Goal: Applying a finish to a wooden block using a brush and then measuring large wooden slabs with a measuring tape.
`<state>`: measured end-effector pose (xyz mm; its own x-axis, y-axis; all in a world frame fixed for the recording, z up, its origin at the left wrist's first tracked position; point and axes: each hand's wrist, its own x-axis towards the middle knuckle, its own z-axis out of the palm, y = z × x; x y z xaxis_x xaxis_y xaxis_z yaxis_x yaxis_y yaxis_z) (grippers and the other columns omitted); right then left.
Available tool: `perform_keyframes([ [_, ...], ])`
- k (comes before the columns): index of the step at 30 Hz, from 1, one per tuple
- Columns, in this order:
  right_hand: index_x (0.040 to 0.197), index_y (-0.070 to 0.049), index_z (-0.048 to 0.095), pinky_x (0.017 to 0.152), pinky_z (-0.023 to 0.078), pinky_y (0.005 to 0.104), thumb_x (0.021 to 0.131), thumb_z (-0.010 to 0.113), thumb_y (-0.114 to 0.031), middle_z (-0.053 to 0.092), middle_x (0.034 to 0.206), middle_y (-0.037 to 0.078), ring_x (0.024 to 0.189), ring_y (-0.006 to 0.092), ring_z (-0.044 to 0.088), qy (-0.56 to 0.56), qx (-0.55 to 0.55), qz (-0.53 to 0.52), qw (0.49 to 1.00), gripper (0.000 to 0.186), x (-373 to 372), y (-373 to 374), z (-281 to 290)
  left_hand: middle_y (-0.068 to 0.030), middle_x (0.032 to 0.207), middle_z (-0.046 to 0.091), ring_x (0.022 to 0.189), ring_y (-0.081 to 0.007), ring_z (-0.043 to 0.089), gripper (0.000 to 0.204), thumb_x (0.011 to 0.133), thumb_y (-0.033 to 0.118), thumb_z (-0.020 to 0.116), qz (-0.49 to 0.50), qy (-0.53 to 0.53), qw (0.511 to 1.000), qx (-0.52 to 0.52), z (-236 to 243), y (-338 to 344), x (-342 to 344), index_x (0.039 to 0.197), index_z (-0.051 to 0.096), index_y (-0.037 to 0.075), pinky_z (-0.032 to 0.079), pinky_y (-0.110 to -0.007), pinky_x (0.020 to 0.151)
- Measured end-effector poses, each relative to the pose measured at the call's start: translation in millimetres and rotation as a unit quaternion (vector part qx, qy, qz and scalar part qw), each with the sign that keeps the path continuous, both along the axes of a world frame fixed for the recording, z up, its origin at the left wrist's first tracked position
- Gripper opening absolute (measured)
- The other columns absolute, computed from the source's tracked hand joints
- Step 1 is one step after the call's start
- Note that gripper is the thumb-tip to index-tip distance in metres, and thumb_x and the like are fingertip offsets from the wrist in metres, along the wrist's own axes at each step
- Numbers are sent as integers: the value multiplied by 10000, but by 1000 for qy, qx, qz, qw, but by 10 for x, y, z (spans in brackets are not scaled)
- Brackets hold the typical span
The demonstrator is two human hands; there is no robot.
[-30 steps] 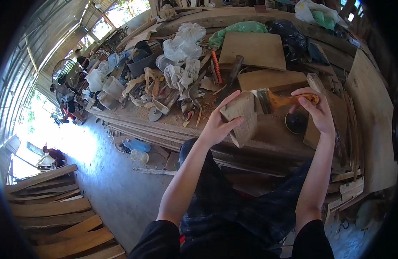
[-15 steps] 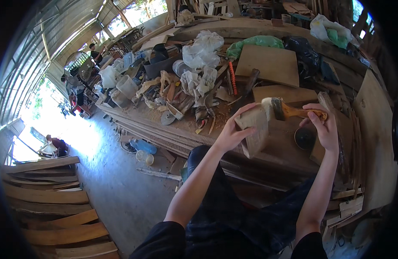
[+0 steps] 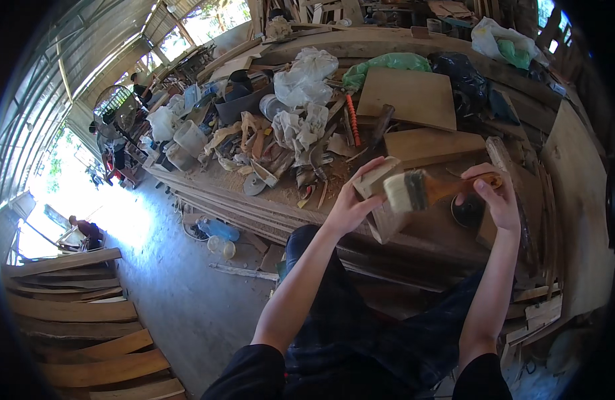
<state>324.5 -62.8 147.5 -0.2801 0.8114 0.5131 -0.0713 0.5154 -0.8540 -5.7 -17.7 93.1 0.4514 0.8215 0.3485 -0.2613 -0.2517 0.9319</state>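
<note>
The grey floor (image 3: 187, 300) is being lit by sunlight that is being let in through a big opening (image 3: 71, 160) on the left. The room is being covered by a ridged metal roof (image 3: 111, 40). More light is being let in by a window (image 3: 221, 15) at the back. A long wooden table (image 3: 217, 201) is being crowded by messy piles.

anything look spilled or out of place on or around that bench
A bluish plastic bottle lies on the floor by the bench, which seems a stray spot. On top, a crumpled plastic bag and wood scraps lie untidily jumbled. The held brush and wooden block show no obvious damage.
</note>
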Motion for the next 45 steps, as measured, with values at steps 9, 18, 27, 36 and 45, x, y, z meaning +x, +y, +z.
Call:
perform_keyframes([
  [9,1164,4,713,728,583,301,1056,640,-177,695,1012,82,798,181,719,-44,-33,-89,995,222,-98,73,-32,-78,1478,555,1332,-153,516,752,888,-16,721,34,28,999,-2,24,-15,34,1571,414,54,393,-316,1147],
  [18,1161,-21,722,740,549,264,1040,654,-156,739,1015,92,802,145,704,-106,-27,-120,987,194,-335,77,19,-82,1399,599,1257,-141,557,627,941,21,709,113,6,994,-1,4,-3,243,1520,468,33,426,-296,1092],
  [27,1132,-7,716,788,512,267,1032,654,-130,751,980,85,811,126,671,-150,2,-124,981,170,-313,65,27,-162,1465,582,1371,-229,530,392,1006,127,670,263,-92,960,38,-158,9,573,1368,588,0,375,-331,1157],
  [36,1154,-10,716,751,528,271,1040,650,-137,741,964,88,791,149,697,-111,-18,-115,987,183,-282,85,0,-92,1360,587,1271,-171,535,536,1017,264,670,126,-142,981,-43,-59,-5,466,1474,487,51,394,-323,1120],
  [45,1164,-20,721,740,549,284,1044,648,-147,733,1001,96,776,173,712,-124,-24,-101,987,190,-242,79,-4,-96,1369,588,1293,-186,527,541,1032,336,653,149,-135,979,-47,-155,74,491,1474,489,72,370,-322,1140],
])
